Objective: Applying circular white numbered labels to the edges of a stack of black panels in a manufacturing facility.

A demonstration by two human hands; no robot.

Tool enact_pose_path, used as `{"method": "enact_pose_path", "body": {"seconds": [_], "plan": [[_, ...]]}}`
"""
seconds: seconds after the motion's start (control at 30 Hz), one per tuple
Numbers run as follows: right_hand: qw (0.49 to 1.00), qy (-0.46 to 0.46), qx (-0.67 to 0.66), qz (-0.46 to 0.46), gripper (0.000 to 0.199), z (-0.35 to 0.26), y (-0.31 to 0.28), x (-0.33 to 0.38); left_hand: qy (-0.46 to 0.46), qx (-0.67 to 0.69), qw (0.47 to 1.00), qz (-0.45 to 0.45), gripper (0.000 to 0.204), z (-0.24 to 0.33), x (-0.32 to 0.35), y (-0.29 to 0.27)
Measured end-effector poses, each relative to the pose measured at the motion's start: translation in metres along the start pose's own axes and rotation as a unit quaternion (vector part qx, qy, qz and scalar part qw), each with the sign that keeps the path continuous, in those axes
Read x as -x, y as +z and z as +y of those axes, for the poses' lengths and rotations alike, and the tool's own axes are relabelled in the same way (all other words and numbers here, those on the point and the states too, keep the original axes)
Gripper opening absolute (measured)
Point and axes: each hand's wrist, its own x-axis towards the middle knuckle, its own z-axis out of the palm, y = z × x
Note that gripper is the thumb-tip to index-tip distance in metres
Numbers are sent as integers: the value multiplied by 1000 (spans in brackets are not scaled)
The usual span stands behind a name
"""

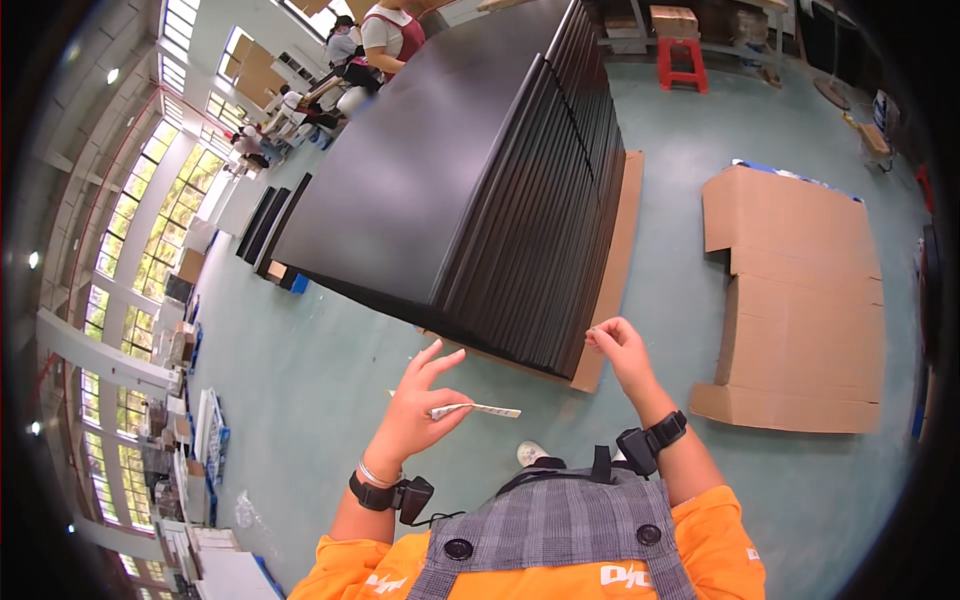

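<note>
My left hand pinches a narrow white strip with small dark marks between thumb and index finger, its other fingers raised. The strip sticks out to the right, above the floor. My right hand is held up beside the lower right corner of a tall stack of black panels. Its thumb and fingertips are pressed together; whatever they hold, if anything, is too small to name. Neither hand appears to touch the stack. The panels stand packed edge to edge on a cardboard sheet.
Flattened cardboard lies on the green floor to the right. A red stool stands at the back under a box. A person in a red apron is behind the stack, with others farther left. More black panels stand at left.
</note>
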Motion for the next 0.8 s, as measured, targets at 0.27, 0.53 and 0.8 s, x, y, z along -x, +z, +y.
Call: {"method": "enact_pose_path", "body": {"seconds": [0.27,0.53,0.8], "plan": [[997,40,-44,-40,11,25,8,-6,-51,-16,999,-10,12,11,0,-4],[994,77,-49,-66,12,36,20,-7,-69,-46,996,-31,9,13,-9,-2],[991,98,-52,-70,14,54,17,4,-68,-177,981,-45,6,23,-39,11]]}}
